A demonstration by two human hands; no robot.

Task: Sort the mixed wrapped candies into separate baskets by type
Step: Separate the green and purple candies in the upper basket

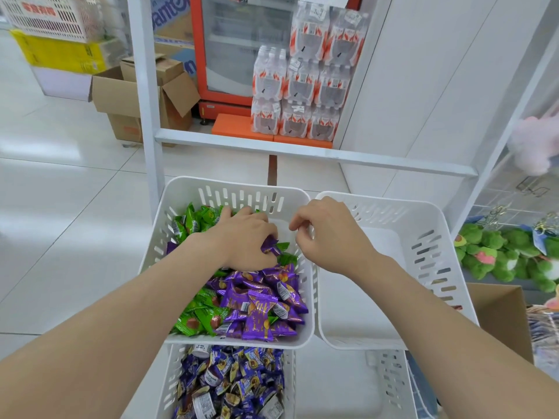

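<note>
A white slotted basket [181, 201] holds mixed green candies [193, 222] and purple candies [263, 300]. My left hand [242, 240] reaches into it and pinches a purple candy [269, 244] between thumb and fingers. My right hand [329, 234] hovers over the rim between this basket and the empty white basket [423, 237] on the right, fingers loosely curled, holding nothing that I can see. Below, a lower white basket [169, 376] is full of blue-wrapped candies [233, 382].
A white rack frame [145, 101] stands behind the baskets. Beyond it are shrink-wrapped bottle packs [302, 83], a red cooler [217, 49] and cardboard boxes [127, 95]. Green plush toys [508, 255] and a cardboard box [502, 316] sit at the right.
</note>
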